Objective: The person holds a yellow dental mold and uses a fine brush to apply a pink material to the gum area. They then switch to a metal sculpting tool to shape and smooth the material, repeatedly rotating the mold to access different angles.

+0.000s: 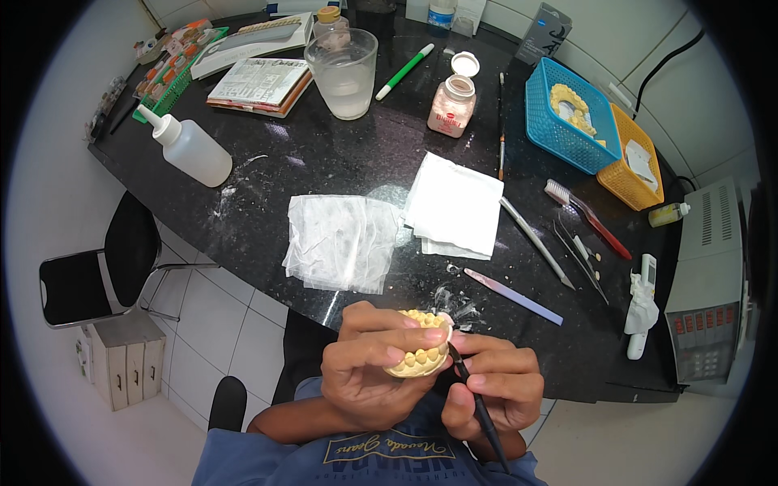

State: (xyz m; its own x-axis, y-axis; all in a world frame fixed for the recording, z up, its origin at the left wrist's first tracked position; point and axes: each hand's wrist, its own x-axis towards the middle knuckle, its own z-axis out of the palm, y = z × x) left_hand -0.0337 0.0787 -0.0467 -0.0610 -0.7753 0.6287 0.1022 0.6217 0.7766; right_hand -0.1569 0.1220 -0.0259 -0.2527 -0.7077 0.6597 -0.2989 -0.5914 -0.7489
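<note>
Dental model clasped in left hand, slim black tool pinched in right hand, by near edge of tabletop

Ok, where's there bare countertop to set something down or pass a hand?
Bare black countertop shows between the clear tumbler, squeeze bottle and wrinkled white sheet, with white smears by the bottle; also between the lilac-handled tool, white handheld device and right hand. It's crowded right of the folded white tissues: pointed tool, tweezers, toothbrush.
</note>
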